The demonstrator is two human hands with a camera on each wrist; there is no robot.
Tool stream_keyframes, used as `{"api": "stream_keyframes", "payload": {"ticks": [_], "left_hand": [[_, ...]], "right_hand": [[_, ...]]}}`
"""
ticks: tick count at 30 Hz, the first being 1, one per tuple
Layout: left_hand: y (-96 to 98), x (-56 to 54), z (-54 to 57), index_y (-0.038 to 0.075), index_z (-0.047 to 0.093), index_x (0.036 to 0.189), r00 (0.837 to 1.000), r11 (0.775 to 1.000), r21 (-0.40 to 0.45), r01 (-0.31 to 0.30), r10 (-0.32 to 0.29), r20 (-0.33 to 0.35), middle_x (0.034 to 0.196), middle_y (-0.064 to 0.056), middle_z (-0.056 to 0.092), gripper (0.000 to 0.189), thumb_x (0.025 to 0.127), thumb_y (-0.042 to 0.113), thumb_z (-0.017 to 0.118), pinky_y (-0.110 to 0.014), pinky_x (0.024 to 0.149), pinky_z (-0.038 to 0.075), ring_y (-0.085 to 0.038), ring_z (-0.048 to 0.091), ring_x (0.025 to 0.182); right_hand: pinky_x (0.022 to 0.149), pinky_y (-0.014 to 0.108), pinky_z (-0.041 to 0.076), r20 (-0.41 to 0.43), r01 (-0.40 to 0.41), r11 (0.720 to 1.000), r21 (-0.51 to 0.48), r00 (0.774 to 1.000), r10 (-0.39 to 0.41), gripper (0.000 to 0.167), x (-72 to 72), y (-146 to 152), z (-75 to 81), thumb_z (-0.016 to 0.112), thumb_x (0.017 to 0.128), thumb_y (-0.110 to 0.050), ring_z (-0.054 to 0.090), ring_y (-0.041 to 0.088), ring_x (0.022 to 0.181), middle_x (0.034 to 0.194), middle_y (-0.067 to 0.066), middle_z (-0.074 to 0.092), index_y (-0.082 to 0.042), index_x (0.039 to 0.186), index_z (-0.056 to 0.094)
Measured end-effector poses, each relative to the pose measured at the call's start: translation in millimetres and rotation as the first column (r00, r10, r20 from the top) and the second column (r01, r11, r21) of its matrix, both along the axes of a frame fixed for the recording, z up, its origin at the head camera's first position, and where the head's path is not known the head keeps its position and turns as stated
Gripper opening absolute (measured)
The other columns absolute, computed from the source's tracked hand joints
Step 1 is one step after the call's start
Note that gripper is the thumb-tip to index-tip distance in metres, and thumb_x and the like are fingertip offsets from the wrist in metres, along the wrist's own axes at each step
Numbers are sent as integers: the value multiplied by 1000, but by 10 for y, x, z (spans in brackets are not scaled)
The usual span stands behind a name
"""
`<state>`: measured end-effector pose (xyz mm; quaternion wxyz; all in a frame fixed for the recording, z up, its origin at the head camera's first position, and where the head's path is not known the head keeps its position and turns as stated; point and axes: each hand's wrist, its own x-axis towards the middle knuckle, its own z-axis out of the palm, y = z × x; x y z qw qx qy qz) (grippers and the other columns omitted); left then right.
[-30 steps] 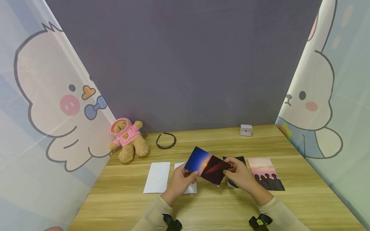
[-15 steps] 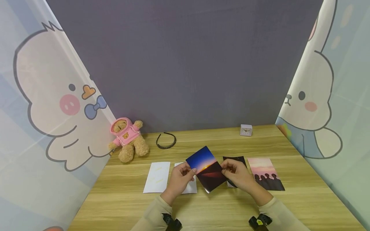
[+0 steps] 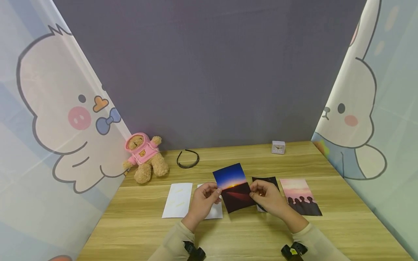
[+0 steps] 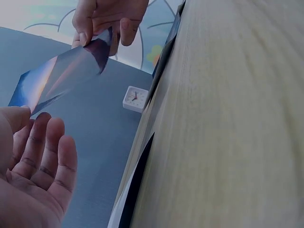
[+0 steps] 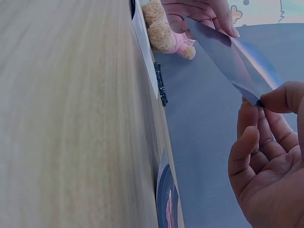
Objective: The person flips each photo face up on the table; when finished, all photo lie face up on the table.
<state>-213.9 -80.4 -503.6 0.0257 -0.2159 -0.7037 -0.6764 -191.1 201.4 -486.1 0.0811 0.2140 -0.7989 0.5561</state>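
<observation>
A glossy sunset photo card (image 3: pixel 233 187), blue above and dark below, is held up over the table between both hands. The left hand (image 3: pixel 204 202) pinches its left edge between thumb and fingers. At the opposite edge, the right hand (image 3: pixel 269 197) pinches it the same way. In the left wrist view the card (image 4: pixel 61 73) bends slightly and catches the light. Behind the left hand lies a white sheet (image 3: pixel 213 211), partly hidden. Under the right hand a dark picture card (image 3: pixel 267 179) lies on the table, mostly covered by that hand.
Another white sheet (image 3: pixel 177 200) lies at the left, and a pink-sky card with silhouettes (image 3: pixel 300 195) at the right. Toward the back are a teddy bear (image 3: pixel 143 157) in a pink hoodie, a black headband (image 3: pixel 187 166) and a small white clock (image 3: pixel 278 147). A grey wall (image 3: pixel 209 72) rises behind.
The sunset card has turned between the hands, from its blue half facing left to its blue half at the top. Both hands have stayed nearly in place.
</observation>
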Motion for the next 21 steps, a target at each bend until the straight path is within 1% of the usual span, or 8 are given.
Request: {"api": "stream_keyframes", "payload": {"ticks": [4, 7, 11, 14, 16, 19, 21], "left_hand": [[-4, 3, 9, -3, 68, 119, 999, 1000, -10, 22, -22, 25, 98, -22, 72, 20, 102, 8, 70, -35, 70, 63, -25, 74, 80], [-6, 4, 14, 1, 69, 120, 998, 999, -27, 33, -32, 53, 100, -20, 72, 21, 101, 10, 72, -36, 72, 63, -23, 74, 83], [-8, -2, 7, 2, 70, 120, 998, 998, -36, 42, -40, 56, 101, -19, 73, 22, 100, 8, 73, -35, 73, 62, -22, 72, 82], [-9, 1, 8, 2, 69, 122, 998, 998, -35, 46, -45, 44, 102, -20, 73, 23, 99, 6, 73, -32, 73, 61, -24, 72, 81], [-11, 2, 6, 2, 69, 122, 998, 998, -35, 49, -48, 36, 102, -20, 73, 24, 99, 6, 73, -31, 73, 61, -29, 72, 81], [-13, 12, 18, 2, 69, 123, 998, 998, -33, 50, -49, 33, 102, -20, 73, 25, 99, 6, 73, -32, 72, 60, -38, 71, 82], [-13, 11, 19, 2, 68, 124, 999, 998, -31, 46, -45, 28, 103, -20, 73, 26, 99, 5, 73, -32, 72, 60, -40, 70, 81]], "right_hand": [[62, 29, 54, 22, 3, 1000, -19, 1000, -3, 10, -10, 5, -14, 72, 96, 0, 64, 16, 74, 89, 4, 70, -9, 100, 69], [56, 29, 53, 54, -1, 999, -33, 999, 3, 9, -13, 9, -16, 72, 97, 0, 65, 23, 69, 89, 8, 69, -7, 101, 68], [51, 31, 53, 95, -19, 998, -51, 995, 24, 6, -27, 15, -20, 70, 99, -1, 64, 36, 64, 90, 22, 67, -4, 103, 65], [50, 31, 53, 115, -28, 998, -59, 993, 34, 6, -38, 17, -26, 69, 100, -3, 64, 37, 62, 91, 29, 66, -2, 104, 63], [50, 32, 53, 122, -28, 998, -59, 992, 35, 7, -42, 17, -31, 69, 101, -3, 64, 36, 61, 90, 29, 66, -1, 104, 63], [50, 33, 54, 127, -32, 997, -64, 991, 40, 8, -42, 13, -34, 69, 101, -4, 65, 38, 61, 87, 24, 67, -1, 105, 63], [50, 34, 54, 128, -38, 997, -71, 991, 46, 9, -44, 11, -37, 69, 102, -5, 65, 41, 62, 86, 20, 68, -1, 107, 62]]}}
